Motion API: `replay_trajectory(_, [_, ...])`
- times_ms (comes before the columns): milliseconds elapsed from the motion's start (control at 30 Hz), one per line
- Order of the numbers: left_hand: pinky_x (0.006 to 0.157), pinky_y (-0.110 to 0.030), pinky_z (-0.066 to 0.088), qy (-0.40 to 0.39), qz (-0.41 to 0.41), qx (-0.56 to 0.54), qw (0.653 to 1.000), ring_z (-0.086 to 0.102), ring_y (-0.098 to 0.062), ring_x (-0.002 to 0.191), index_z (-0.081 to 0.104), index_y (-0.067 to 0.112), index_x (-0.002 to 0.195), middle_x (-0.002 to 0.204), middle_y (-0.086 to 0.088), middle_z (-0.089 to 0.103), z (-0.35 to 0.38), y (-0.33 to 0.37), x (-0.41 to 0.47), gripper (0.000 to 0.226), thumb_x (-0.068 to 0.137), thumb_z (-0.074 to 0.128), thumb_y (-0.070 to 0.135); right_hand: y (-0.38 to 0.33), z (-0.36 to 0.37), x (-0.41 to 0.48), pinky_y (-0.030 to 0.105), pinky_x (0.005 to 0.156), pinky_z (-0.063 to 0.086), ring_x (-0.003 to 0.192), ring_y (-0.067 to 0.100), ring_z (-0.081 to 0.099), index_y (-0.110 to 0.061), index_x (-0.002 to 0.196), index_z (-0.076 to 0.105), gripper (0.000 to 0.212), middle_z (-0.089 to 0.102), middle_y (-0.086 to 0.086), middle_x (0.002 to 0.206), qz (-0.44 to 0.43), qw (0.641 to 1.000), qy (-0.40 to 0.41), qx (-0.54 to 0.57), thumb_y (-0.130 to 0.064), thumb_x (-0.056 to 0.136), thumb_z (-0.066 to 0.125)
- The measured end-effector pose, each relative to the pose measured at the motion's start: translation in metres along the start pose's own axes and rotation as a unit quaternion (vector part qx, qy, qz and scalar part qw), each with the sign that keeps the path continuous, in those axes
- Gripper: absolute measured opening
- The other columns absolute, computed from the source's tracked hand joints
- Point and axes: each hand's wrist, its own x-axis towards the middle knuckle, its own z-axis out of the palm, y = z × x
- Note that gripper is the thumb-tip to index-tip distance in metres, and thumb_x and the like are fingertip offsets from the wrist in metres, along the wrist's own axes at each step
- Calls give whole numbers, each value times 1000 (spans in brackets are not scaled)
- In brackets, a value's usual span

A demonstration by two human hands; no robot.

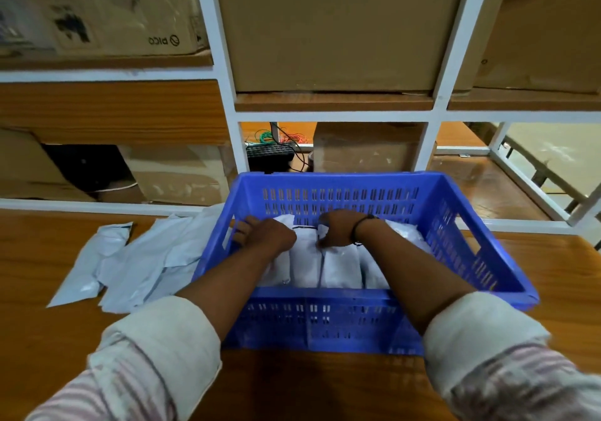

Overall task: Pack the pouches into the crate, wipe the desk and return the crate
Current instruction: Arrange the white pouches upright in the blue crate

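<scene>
A blue slotted plastic crate (325,316) stands on the wooden desk (65,323) in front of me. Several white pouches (341,267) stand packed side by side inside it. Both my hands are down inside the crate. My left hand (263,233) has its fingers curled over the top of a pouch at the left end of the row. Around the top edge of a middle pouch, my right hand (336,228) is curled and gripping it. More white pouches (136,261) lie in a loose heap on the desk to the left of the crate.
A white metal shelf frame (227,102) with wooden boards rises right behind the desk. Cardboard boxes (325,23) fill its bays. A black keyboard (270,154) and coloured wires sit in the bay behind the crate. Bare desk lies at the right (553,258).
</scene>
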Motion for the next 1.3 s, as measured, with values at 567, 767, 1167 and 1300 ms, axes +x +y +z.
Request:
replay_trajectory(567, [114,-50,37,-110,177,441,873,31,-39,145,8,15,160,163,-18,17,0,-24,42,123,72,86,50,13,11,-4,38,98,49,116,31,61,0,128,62,55,65,16,127,12,999,-23,33,-43,93,62])
replay_trajectory(767, [105,-40,43,-180,189,353,898,35,-33,145,-15,22,159,168,-11,-3,5,-29,55,132,75,87,36,10,16,-1,41,110,40,137,29,44,-15,153,34,80,41,9,154,12,999,-40,11,-54,90,64])
replay_trajectory(1167, [102,-39,48,-168,187,281,926,50,-29,133,10,20,162,159,-10,34,3,-30,45,120,72,88,29,-5,13,-11,41,95,50,115,30,58,-14,127,56,58,57,11,129,-35,999,9,13,-52,87,70])
replay_trajectory(1300, [106,-44,46,-46,251,255,933,48,-29,134,33,22,153,152,-9,43,-21,-23,29,92,78,80,47,-16,-4,-16,46,95,50,113,32,57,-16,129,56,54,54,11,127,-36,995,88,24,-47,88,69])
